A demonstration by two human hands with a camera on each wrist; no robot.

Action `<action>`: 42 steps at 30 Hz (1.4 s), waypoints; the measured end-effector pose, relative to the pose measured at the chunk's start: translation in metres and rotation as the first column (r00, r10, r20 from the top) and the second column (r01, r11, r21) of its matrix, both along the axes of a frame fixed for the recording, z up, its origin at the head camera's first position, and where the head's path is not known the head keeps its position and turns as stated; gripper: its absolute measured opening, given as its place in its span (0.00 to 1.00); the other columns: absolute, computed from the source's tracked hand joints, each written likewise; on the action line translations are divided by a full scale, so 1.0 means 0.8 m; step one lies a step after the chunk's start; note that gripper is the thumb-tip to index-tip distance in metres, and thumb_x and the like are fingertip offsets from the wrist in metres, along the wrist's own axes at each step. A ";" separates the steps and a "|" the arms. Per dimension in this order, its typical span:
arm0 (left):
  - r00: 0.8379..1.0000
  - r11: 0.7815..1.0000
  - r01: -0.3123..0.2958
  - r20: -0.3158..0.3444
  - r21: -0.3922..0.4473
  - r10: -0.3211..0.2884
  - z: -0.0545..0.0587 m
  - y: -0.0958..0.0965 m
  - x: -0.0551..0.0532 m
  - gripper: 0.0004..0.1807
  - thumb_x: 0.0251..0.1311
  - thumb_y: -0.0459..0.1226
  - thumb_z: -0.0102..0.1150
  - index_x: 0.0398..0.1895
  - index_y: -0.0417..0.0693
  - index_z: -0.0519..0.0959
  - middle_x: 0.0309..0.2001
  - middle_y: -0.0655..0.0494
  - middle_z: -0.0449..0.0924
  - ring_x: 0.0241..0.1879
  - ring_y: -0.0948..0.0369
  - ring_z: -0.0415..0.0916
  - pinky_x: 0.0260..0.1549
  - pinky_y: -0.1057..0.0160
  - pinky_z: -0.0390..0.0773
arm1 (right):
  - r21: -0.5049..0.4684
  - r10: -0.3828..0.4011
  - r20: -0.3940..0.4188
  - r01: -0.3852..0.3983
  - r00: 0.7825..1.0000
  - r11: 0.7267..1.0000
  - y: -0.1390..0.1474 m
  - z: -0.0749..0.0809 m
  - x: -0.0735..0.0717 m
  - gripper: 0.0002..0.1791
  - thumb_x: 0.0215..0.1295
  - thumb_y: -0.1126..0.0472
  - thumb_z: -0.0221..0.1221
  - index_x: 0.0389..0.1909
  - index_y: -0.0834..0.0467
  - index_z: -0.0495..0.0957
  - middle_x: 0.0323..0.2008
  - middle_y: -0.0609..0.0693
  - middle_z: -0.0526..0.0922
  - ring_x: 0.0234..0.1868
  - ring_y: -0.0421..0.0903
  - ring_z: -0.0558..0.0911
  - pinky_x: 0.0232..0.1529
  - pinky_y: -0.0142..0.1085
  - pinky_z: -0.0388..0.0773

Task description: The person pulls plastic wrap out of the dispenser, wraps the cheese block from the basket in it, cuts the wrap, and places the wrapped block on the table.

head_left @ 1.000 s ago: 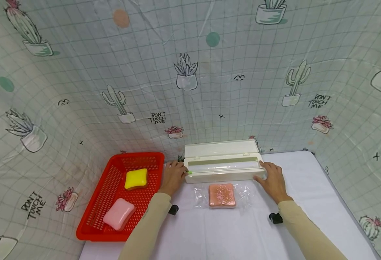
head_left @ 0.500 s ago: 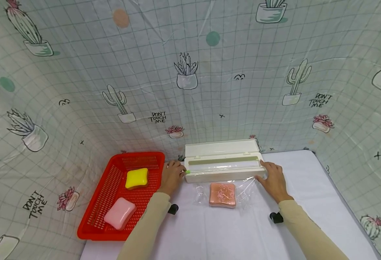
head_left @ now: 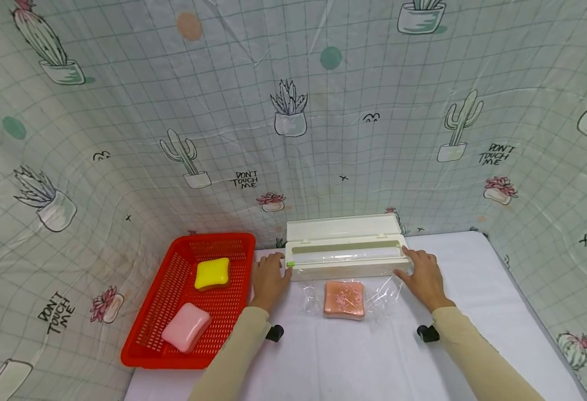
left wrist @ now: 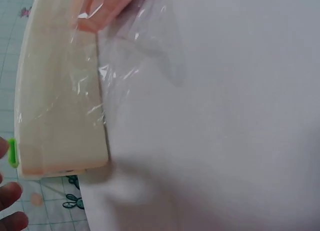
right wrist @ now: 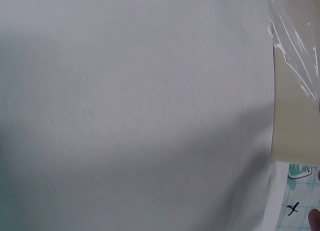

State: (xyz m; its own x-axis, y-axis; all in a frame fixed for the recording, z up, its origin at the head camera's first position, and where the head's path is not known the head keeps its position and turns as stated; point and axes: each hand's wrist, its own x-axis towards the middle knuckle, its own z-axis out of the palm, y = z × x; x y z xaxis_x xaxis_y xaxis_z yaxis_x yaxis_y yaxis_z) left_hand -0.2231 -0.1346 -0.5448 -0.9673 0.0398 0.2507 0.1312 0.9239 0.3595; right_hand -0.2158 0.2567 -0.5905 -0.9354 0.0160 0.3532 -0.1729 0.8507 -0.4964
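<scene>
A cream cling film dispenser (head_left: 348, 271) lies with its lid (head_left: 343, 226) raised at the back and the film roll (head_left: 346, 255) showing inside. My right hand (head_left: 426, 278) grips its right end, thumb at the front and fingers behind. Beside the left end is my left hand (head_left: 269, 283), its thumb by the green cutter slider (left wrist: 13, 153) and its fingers loosely spread. In front of the dispenser, a pinkish-orange bar of soap (head_left: 345, 299) lies with clear film (head_left: 386, 295) over it, stretching out on both sides and up to the dispenser's front.
A red plastic basket (head_left: 145, 312) stands to the left, holding a yellow soap bar (head_left: 212, 273) and a pink one (head_left: 186, 327). White cloth covers the table (head_left: 353, 362). Behind it hangs a cactus-print curtain (head_left: 323, 150), close to the dispenser's raised lid.
My left hand has shifted a little right and its fingers have loosened at the dispenser's left end. The right hand stays on the right end; film edges near it have moved slightly.
</scene>
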 end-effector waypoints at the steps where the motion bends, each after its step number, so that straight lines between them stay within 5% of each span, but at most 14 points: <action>1: 1.000 1.000 0.005 -0.021 0.000 -0.005 -0.003 0.002 0.002 0.20 0.65 0.43 0.72 0.56 0.45 0.82 0.41 0.51 0.83 0.45 0.52 0.77 0.51 0.50 0.73 | 0.003 0.001 0.001 -0.001 1.000 1.000 0.001 0.001 0.000 0.39 0.58 0.62 0.76 0.69 0.71 0.73 0.54 0.75 0.78 0.57 0.75 0.73 0.58 0.66 0.71; 10: 0.964 0.982 0.119 -0.222 -0.148 -0.150 -0.024 0.018 0.011 0.23 0.62 0.45 0.76 0.59 0.50 0.85 0.52 0.50 0.76 0.53 0.52 0.72 0.57 0.53 0.74 | 0.001 0.003 0.017 -0.003 1.000 1.000 0.005 0.004 -0.001 0.40 0.58 0.62 0.76 0.70 0.70 0.73 0.55 0.75 0.78 0.56 0.75 0.73 0.58 0.65 0.72; 21: 0.920 0.971 0.119 -0.344 -0.208 -0.187 -0.032 0.018 -0.002 0.07 0.59 0.41 0.77 0.41 0.57 0.93 0.42 0.57 0.79 0.47 0.55 0.73 0.53 0.55 0.74 | 0.003 0.000 0.084 0.000 0.996 1.000 -0.001 0.007 0.001 0.41 0.61 0.61 0.75 0.73 0.68 0.70 0.55 0.74 0.78 0.56 0.72 0.75 0.56 0.64 0.73; 26: 0.915 0.963 0.135 -0.342 -0.233 -0.212 -0.030 0.017 -0.004 0.04 0.58 0.40 0.77 0.37 0.57 0.93 0.41 0.59 0.80 0.46 0.56 0.74 0.53 0.56 0.74 | 0.010 -0.011 0.085 0.011 0.996 1.000 -0.001 0.007 0.005 0.42 0.62 0.61 0.75 0.74 0.67 0.69 0.54 0.73 0.78 0.55 0.71 0.75 0.54 0.63 0.74; 32: 0.910 0.962 0.159 -0.346 -0.222 -0.230 -0.031 0.014 -0.003 0.01 0.61 0.39 0.75 0.34 0.56 0.91 0.41 0.59 0.82 0.47 0.57 0.75 0.54 0.56 0.75 | -0.037 -0.024 0.004 0.024 1.000 0.999 -0.007 -0.001 0.012 0.38 0.60 0.63 0.76 0.70 0.68 0.74 0.55 0.72 0.75 0.55 0.69 0.74 0.53 0.63 0.75; 36: 0.894 0.961 0.189 -0.370 -0.204 -0.254 -0.031 0.012 -0.001 0.02 0.60 0.38 0.76 0.33 0.55 0.90 0.41 0.58 0.81 0.46 0.56 0.75 0.52 0.56 0.75 | -0.071 -0.023 -0.084 0.017 0.996 0.997 -0.013 -0.006 0.018 0.28 0.58 0.67 0.76 0.59 0.68 0.80 0.54 0.69 0.74 0.56 0.68 0.73 0.54 0.63 0.75; 42: 0.900 0.960 0.210 -0.346 -0.186 -0.264 -0.033 0.006 0.007 0.02 0.60 0.38 0.77 0.35 0.54 0.91 0.39 0.58 0.81 0.43 0.57 0.74 0.49 0.56 0.74 | -0.017 0.088 -0.285 -0.097 0.954 0.995 -0.011 -0.010 0.027 0.14 0.50 0.76 0.77 0.35 0.62 0.86 0.38 0.56 0.79 0.41 0.56 0.78 0.43 0.49 0.77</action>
